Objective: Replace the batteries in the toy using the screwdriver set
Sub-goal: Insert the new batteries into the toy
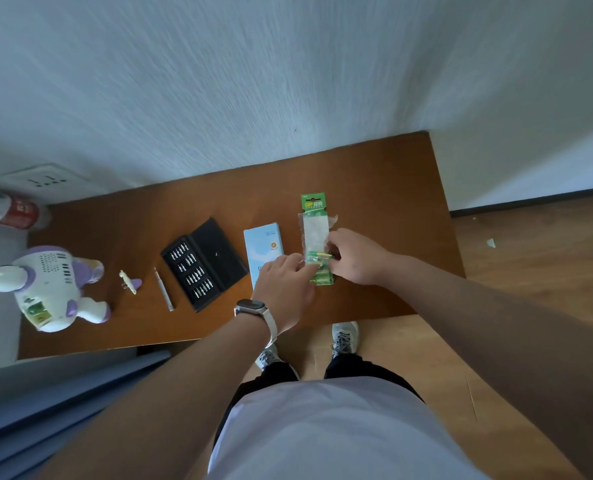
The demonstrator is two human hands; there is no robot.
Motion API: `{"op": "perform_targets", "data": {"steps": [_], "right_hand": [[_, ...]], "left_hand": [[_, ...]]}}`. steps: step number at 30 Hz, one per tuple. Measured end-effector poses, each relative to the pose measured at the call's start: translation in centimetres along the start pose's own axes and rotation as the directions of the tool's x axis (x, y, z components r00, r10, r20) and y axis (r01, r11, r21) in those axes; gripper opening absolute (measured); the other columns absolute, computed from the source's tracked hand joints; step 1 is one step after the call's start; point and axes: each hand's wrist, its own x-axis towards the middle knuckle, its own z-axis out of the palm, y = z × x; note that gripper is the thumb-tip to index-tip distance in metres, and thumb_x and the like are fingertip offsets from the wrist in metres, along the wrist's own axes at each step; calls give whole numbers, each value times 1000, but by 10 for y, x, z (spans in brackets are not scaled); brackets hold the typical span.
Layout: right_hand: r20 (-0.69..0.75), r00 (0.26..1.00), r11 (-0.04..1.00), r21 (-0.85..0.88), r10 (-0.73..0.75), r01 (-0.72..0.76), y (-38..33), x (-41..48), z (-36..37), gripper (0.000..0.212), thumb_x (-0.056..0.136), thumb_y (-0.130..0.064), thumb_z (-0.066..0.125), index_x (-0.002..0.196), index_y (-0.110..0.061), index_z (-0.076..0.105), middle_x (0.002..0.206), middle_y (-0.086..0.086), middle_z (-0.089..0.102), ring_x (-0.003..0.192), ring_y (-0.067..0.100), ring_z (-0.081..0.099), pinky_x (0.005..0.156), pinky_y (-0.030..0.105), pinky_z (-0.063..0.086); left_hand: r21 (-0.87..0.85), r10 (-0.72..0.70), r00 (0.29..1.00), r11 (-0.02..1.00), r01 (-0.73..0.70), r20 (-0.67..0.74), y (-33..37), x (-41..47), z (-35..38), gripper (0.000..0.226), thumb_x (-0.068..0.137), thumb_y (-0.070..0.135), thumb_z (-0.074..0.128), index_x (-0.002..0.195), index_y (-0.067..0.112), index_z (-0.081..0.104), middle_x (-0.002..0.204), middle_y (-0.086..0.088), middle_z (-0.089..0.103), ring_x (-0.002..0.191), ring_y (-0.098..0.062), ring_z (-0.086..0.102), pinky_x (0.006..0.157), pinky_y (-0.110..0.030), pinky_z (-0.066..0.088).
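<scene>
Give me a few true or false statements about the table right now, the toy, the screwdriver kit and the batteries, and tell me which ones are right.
1. The left hand and the right hand both hold the battery pack. True.
2. The bit case is closed. False: it lies open with its bits showing.
3. The screwdriver is in the right hand. False: it lies on the table, just left of the bit case.
4. The toy lies at the left end of the table. True.
</scene>
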Motion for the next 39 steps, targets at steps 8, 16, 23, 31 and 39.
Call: {"op": "perform_targets", "data": {"steps": [8,16,23,31,39], "right_hand": [[24,1000,1000,-16,-4,4,4,5,-1,16,92,-32,64,80,-25,56,83,-9,52,74,14,52,59,29,34],[41,999,1000,-2,15,-15,5,8,-4,13,91,-29,67,86,-20,60,83,-5,58,73,17,56,59,29,38],[-61,997,998,23,55,-53,9,6,3,16,92,-33,65,95,-22,54,78,-7,54,71,15,52,56,29,33],[-59,993,994,-13,106,-107,5,14,-1,25,89,-39,67,96,-16,59,85,-2,61,76,19,57,62,34,42],[-84,995,998,9,60,-59,8,8,-1,28,89,-37,67,105,-14,63,96,0,63,85,20,58,72,40,48]], "left_hand": [[25,7,1000,1000,-7,17,1,-3,4,33,101,29,52,132,22,58,135,-9,56,120,-31,53,100,-41,40],[91,11,999,996,-14,38,5,-4,7,41,99,32,50,139,22,52,140,-11,54,128,-31,50,111,-48,35],[199,55,995,977,-70,80,-2,2,3,54,96,33,53,147,22,41,140,-11,52,128,-32,49,111,-52,33],[145,89,995,985,-95,50,-4,5,2,50,94,30,56,143,21,48,129,-9,58,117,-31,55,101,-44,42],[97,111,993,989,-115,39,-5,-1,-4,46,98,28,52,143,19,50,136,-11,56,122,-32,54,104,-43,41]]}}
